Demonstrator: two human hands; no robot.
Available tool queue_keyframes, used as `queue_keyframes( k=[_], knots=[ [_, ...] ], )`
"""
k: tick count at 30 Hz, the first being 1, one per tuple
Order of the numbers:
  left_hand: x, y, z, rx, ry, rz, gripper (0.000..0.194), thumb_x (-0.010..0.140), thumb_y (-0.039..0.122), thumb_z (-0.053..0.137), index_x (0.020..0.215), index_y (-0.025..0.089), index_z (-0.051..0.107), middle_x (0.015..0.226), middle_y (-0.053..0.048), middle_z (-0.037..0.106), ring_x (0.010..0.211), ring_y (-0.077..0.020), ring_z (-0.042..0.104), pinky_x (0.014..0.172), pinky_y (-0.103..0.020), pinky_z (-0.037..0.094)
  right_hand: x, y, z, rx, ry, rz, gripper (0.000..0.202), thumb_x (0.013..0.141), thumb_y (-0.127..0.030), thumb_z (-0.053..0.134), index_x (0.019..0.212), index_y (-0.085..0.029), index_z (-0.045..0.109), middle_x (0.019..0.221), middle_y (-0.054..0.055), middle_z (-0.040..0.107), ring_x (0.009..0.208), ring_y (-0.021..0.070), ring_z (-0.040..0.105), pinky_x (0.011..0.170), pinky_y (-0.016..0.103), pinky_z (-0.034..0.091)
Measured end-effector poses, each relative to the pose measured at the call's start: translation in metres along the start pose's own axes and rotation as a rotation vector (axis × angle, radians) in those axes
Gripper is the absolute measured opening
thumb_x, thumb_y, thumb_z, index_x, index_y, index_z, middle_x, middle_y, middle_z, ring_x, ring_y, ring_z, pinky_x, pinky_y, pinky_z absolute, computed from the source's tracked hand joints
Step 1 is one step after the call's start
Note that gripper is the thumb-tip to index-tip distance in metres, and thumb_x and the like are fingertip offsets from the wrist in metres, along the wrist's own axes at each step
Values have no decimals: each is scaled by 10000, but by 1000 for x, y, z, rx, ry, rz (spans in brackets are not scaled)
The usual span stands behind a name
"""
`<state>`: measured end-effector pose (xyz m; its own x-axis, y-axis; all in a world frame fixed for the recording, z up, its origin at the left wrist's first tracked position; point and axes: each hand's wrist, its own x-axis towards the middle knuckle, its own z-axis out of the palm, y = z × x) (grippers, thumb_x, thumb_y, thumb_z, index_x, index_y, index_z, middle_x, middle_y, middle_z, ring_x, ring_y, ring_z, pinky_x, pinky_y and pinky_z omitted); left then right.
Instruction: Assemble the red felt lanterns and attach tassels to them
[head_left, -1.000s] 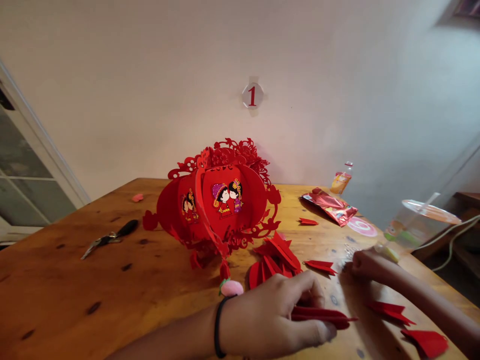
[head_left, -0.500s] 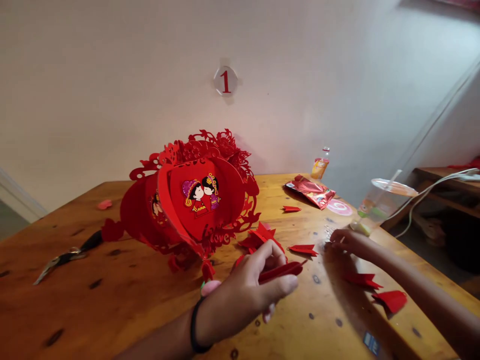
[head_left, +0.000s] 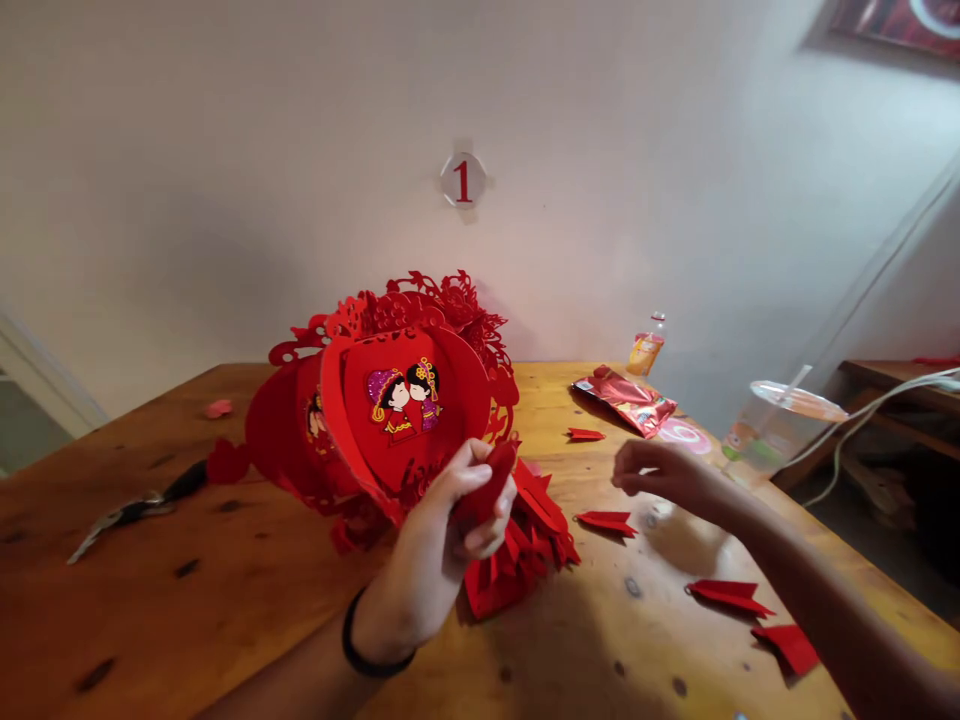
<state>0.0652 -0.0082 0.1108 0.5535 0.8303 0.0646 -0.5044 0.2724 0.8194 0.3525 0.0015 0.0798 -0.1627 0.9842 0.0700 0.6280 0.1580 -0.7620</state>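
Note:
A large red felt lantern (head_left: 461, 390) with a cartoon couple on its panel and cut-out trim lies tilted on the wooden table. My left hand (head_left: 427, 540), wearing a black band on the wrist, is closed round a small red felt piece (head_left: 486, 492) and holds it up in front of the lantern. Beneath and right of that hand is a pile of red felt pieces (head_left: 525, 555). My right hand (head_left: 664, 475) hovers over the table to the right, its fingers curled together; anything between them is too small to make out.
Loose red felt tassels (head_left: 731, 597) lie along the right side. Behind are a red foil packet (head_left: 622, 398), a drink bottle (head_left: 646, 348) and a plastic cup (head_left: 772, 430) with a straw. Keys (head_left: 124, 517) lie at left, by a pink piece (head_left: 219, 409).
My left hand has lifted and turned upright, bringing the red felt piece nearer the lantern. My right hand has risen off the table from the small shiny bits and moved slightly left.

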Motion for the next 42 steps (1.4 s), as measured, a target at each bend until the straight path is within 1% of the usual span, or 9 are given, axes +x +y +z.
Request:
queue_keyframes(
  k=[4,6,8,11,15,23,28,34,42],
  knots=[
    [-7,18,2,108,57,172,90,818,228,436,761,173,392,668,38,441,457,-28,278,465,-170,263,7,-110,23,334,59,-228,169,665,-305,714,690,-168,618,674,10,619,619,106,577,576,224,474],
    [-11,23,3,165,81,210,93,817,229,456,774,180,390,672,42,439,472,-31,289,475,-169,266,9,-141,36,450,79,-317,147,665,-284,722,679,-170,631,638,4,620,584,96,572,544,212,472],
    [-13,25,3,195,90,233,122,811,234,487,780,189,377,667,47,430,482,-33,288,473,-165,259,14,-153,47,516,94,-357,125,673,-264,719,676,-169,638,608,-3,618,561,90,573,532,205,480],
    [-14,26,1,206,103,254,165,799,225,530,819,204,368,667,54,432,490,-31,289,463,-153,245,26,-151,60,582,104,-352,134,680,-258,715,745,-166,641,627,-7,631,557,88,588,547,208,509],
    [-13,26,-3,255,87,212,164,817,242,524,839,207,365,659,54,449,499,-30,299,465,-145,250,36,-143,66,644,143,-334,247,675,-272,715,853,-169,578,730,3,654,609,104,623,581,230,542],
    [-9,26,-6,297,24,116,139,821,256,517,837,193,394,650,54,437,487,-22,286,441,-137,217,30,-142,63,609,162,-354,377,682,-212,704,716,-218,329,634,-25,651,536,92,600,523,222,506],
    [-8,32,-5,207,-34,1,88,833,234,479,828,177,412,662,43,454,442,-2,260,409,-131,168,28,-139,58,644,73,-320,417,688,-238,714,720,-227,298,648,-23,648,546,102,601,528,240,504],
    [-10,38,-6,85,-172,-251,69,833,229,438,869,178,407,648,32,447,397,6,220,383,-150,93,32,-130,48,751,-186,-249,455,631,-253,759,712,-217,313,642,-16,635,499,96,594,458,220,507],
    [-11,38,-7,41,-270,-298,80,833,230,437,885,170,422,631,39,424,383,12,194,369,-146,101,33,-124,45,861,-308,-212,418,624,-140,751,714,-201,348,627,-38,618,487,69,578,410,156,483]
  ],
)
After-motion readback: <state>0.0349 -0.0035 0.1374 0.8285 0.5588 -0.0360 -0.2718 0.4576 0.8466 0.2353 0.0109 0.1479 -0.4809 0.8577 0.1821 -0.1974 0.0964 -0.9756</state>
